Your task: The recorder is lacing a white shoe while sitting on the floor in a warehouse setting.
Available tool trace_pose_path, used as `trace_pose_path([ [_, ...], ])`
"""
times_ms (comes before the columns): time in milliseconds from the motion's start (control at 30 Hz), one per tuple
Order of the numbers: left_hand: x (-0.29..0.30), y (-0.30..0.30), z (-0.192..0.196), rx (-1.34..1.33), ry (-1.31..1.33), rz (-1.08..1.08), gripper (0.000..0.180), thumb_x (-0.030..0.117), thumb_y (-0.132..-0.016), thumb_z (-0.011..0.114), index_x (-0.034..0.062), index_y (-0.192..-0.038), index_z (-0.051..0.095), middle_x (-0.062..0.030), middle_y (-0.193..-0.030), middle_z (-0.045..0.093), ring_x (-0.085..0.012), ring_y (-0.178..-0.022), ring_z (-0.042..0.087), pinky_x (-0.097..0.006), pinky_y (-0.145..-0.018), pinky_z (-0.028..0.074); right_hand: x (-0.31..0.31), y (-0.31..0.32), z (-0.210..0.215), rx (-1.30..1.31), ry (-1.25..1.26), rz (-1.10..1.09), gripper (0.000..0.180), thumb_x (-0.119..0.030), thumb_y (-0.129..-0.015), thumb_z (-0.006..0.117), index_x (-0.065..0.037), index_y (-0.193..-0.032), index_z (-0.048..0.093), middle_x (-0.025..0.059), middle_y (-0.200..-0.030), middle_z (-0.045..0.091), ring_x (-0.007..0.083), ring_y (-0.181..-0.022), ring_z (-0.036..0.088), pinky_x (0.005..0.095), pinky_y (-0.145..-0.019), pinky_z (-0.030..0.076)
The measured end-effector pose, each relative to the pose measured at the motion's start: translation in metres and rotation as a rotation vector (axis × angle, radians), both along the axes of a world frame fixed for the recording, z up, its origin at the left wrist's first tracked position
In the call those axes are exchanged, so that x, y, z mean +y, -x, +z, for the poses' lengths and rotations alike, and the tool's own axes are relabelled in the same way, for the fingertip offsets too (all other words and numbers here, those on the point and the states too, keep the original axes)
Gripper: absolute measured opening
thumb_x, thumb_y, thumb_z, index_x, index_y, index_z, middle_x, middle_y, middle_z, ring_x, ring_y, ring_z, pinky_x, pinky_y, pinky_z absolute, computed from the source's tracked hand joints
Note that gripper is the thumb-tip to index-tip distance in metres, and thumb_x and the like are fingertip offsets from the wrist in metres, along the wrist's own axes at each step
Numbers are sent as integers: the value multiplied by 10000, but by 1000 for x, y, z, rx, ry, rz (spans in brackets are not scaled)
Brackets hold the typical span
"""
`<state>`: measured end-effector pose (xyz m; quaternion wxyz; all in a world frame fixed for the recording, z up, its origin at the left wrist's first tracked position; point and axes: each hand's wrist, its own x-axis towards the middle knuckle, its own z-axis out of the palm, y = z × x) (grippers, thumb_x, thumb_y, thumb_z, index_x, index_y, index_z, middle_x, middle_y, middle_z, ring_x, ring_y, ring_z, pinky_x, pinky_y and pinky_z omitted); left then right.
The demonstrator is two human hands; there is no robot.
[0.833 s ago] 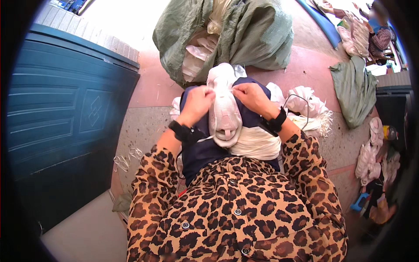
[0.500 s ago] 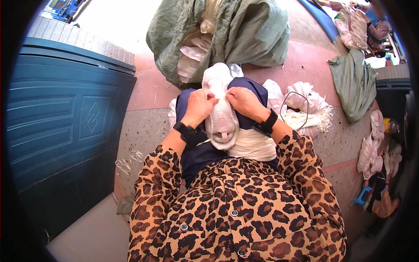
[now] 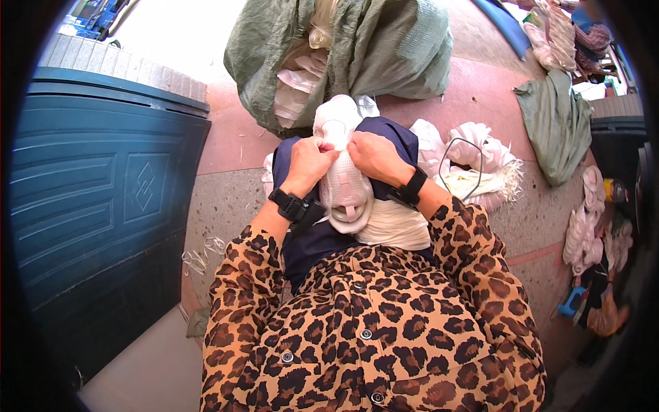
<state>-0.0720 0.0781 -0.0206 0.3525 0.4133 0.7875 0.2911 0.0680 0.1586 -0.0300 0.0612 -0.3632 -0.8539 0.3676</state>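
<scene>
Pink and grey floor [image 3: 480, 96] spreads beneath us, a green sack [image 3: 405, 55] on its far side, as our left hand [image 3: 309, 165] and right hand [image 3: 377, 158], both closed to a pinch, on what we cannot tell, touch the middle of a white shoe [image 3: 342, 187] on our lap [image 3: 309, 244].

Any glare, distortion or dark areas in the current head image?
Head view: the ground at upper left is blown out to white; the pale shoe has a washed-out patch near the left hand and right hand; the blue door's edges bend; the picture's corners fall to black.
</scene>
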Motion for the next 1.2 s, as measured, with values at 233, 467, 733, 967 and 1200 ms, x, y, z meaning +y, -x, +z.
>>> trace_pose_path([
  [233,0,-3,4,-1,25,8,208,127,-680,679,-30,-806,627,-74,-702,627,-96,-614,563,-231,-570,455,10,9,-8,-79,85,124,274,-162,-764,454,74,-720,585,284,-750,575,389,-750,588,445,-684,464],
  [467,-7,-3,-2,111,-77,-14,255,154,-700,674,-40,-851,609,-90,-735,624,-130,-651,574,-244,-610,464,18,14,-4,59,887,-123,237,-146,-790,485,61,-679,517,94,-553,506,165,-459,472,324,-409,381],
  [733,-18,-2,0,62,-91,-39,287,120,-724,655,-45,-947,582,-98,-811,621,-129,-692,568,-250,-651,469,4,4,-7,197,138,41,147,-99,-742,506,8,-733,607,207,-731,589,333,-701,579,398,-649,447],
  [967,-16,-5,-7,141,-159,-59,247,88,-699,659,-40,-897,585,-111,-756,602,-165,-667,572,-269,-622,464,0,13,-13,248,25,152,213,-16,-724,502,-10,-936,500,206,-807,579,365,-835,556,416,-716,436],
  [1200,0,20,3,653,-422,-719,49,37,-727,525,15,-737,483,-130,-710,494,-298,-734,498,-364,-654,430,1,8,-3,341,-26,121,233,-69,-732,535,-10,-955,503,196,-843,569,357,-864,543,405,-740,430],
])
